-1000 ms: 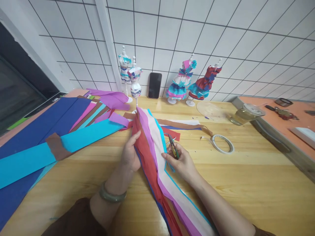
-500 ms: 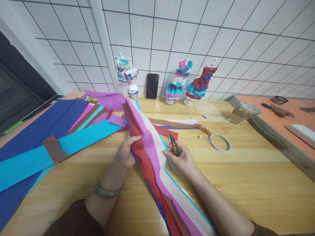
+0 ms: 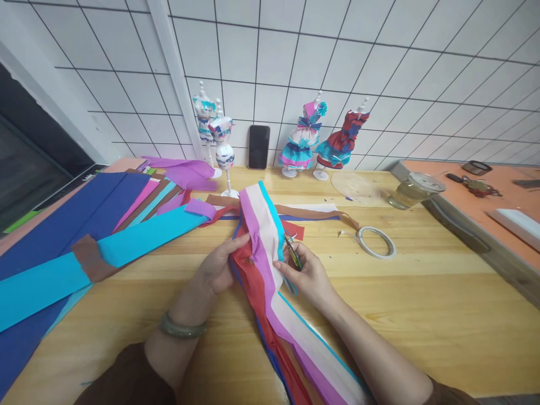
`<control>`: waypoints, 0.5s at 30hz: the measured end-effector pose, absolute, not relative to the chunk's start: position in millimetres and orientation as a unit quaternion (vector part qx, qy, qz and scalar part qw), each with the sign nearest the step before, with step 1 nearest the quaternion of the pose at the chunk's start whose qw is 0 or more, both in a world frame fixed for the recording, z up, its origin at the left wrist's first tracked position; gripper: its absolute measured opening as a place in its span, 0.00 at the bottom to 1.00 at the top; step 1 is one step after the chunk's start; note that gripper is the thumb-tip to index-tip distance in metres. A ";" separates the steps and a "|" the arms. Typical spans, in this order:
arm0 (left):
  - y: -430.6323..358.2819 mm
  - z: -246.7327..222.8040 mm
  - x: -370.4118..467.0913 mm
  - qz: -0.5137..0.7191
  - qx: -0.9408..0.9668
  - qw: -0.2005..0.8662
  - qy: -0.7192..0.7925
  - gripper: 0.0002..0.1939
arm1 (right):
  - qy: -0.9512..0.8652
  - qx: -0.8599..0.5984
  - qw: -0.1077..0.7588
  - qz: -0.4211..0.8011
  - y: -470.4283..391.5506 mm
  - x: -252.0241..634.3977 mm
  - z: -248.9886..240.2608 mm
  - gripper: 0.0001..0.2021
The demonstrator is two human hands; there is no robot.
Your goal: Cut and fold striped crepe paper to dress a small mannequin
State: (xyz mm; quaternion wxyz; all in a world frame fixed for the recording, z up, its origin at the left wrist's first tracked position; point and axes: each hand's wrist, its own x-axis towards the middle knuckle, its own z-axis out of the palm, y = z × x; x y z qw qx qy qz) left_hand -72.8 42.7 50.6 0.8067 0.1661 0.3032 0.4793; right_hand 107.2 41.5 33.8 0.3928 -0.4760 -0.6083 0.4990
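Observation:
Long layered paper strips [image 3: 262, 242] in blue, red, purple, white and turquoise run from the middle of the table toward me. My left hand [image 3: 223, 261] grips their left edge, thumb on top of the red and purple layers. On the right edge, my right hand [image 3: 306, 275] pinches the white and turquoise layers with its thumb. Small pointed scissors [image 3: 293, 252] are also tucked in my right hand, blades pointing up and away. A thin light-blue loop hangs beneath that hand, partly hidden.
Folded coloured paper [image 3: 143, 236] covers the left side. Several small dressed mannequins [image 3: 341, 140] and a phone [image 3: 259, 147] stand along the tiled wall. To the right lie a tape roll [image 3: 377, 243] and a cup of liquid [image 3: 415, 190]. Loose strips [image 3: 312, 211] lie behind my hands.
The far end of the strips has bent down and toward me, turning right, and shows broader turquoise and white faces. Both hands keep hold; the scissors have tilted and are partly covered.

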 end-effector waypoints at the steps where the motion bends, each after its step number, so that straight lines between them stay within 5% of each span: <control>1: 42.4 51.6 -73.5 0.490 0.166 0.805 0.290 0.16 | -0.605 -0.477 0.395 0.501 41.4 106.7 34.4 0.11; 15: 45.2 47.9 -73.2 0.470 0.247 0.752 0.391 0.13 | -0.575 -0.483 0.411 0.517 39.7 101.0 37.5 0.14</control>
